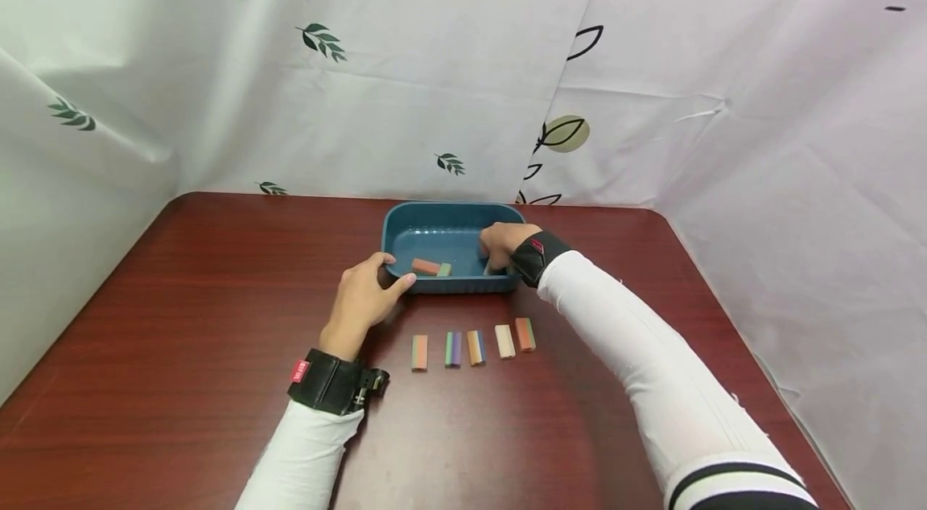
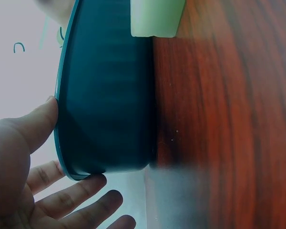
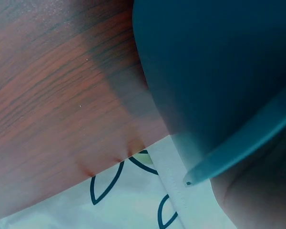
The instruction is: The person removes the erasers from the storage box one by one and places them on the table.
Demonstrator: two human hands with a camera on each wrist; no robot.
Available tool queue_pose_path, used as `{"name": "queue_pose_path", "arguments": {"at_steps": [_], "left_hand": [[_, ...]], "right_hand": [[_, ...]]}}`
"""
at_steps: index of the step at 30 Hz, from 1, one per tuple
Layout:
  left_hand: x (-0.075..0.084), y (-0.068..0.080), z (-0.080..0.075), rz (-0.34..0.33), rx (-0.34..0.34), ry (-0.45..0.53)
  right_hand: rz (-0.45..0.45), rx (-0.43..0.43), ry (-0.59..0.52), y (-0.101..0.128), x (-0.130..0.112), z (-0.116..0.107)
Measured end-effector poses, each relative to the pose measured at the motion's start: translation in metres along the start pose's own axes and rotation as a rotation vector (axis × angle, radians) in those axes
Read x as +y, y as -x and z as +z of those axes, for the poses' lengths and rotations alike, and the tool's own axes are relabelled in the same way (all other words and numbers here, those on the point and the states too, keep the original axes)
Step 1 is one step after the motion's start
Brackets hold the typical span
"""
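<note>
A blue tray [image 1: 449, 206] sits on the dark red table [image 1: 217, 333]. My left hand [image 1: 365, 289] holds its near left corner. In the left wrist view the thumb [image 2: 40, 117] lies on the rim of the tray [image 2: 105, 95] and the fingers [image 2: 76, 193] reach round below. My right hand [image 1: 500, 240] reaches down into the tray's right end with curled fingers. Their tips are hidden, so I cannot tell whether they hold anything. An orange block [image 1: 426, 266] and a small green block [image 1: 444, 269] lie inside the tray. The right wrist view shows only the tray's outer wall [image 3: 219, 71].
Several small coloured blocks lie in a row in front of the tray, from a green-and-orange one [image 1: 419, 351] to an orange one [image 1: 525, 334]. A pale block [image 2: 157, 16] shows beside the tray wall. White leaf-printed cloth [image 1: 434, 51] hangs behind and beside the table.
</note>
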State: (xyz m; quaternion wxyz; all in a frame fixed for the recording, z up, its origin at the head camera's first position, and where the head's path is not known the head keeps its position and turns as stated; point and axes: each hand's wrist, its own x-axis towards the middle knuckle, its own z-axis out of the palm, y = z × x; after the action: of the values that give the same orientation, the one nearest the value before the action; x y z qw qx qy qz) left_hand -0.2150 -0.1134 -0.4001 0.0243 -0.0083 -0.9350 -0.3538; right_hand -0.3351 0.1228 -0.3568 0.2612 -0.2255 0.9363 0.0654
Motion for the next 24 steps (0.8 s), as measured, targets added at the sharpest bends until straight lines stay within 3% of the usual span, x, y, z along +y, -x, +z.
{"name": "queue_pose_path", "arguments": {"at_steps": [9,24], "left_hand": [[0.0006,0.0006,-0.0003,0.001,0.003,-0.004],[0.0007,0.0007,-0.0012,-0.003,-0.008,-0.005]], "right_hand": [[-0.04,0.027,-0.043,0.0004,0.003,0.0016],[-0.131,0.182,-0.108,0.0023,0.0031,0.004]]}}
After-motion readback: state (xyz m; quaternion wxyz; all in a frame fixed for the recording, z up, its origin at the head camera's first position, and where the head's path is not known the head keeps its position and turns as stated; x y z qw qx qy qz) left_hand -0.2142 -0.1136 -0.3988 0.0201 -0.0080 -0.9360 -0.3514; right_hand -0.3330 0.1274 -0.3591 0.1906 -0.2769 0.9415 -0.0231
